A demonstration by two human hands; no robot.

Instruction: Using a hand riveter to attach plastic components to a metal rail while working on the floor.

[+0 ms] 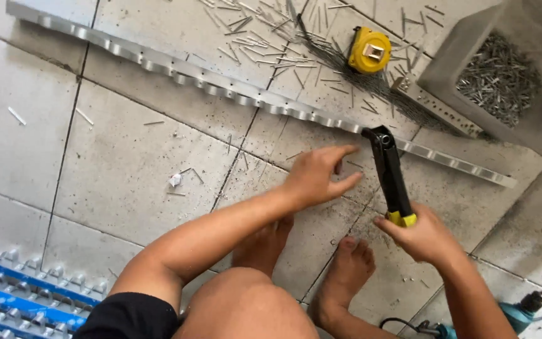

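My right hand (423,237) grips the yellow end of a black hand tool (389,173), a riveter by its shape, whose head rests against a long notched aluminium bar (221,88) lying across the tiled floor. My left hand (318,176) hovers just left of the tool head, fingers spread and empty, above the floor beside the bar. My bare feet (346,270) rest on the tiles below the hands.
A yellow tape measure (369,50) lies among several scattered metal pins at the top. A grey box (446,59) of pins stands top right. Blue and silver racks (14,295) fill the bottom left. A teal power drill (515,314) lies bottom right.
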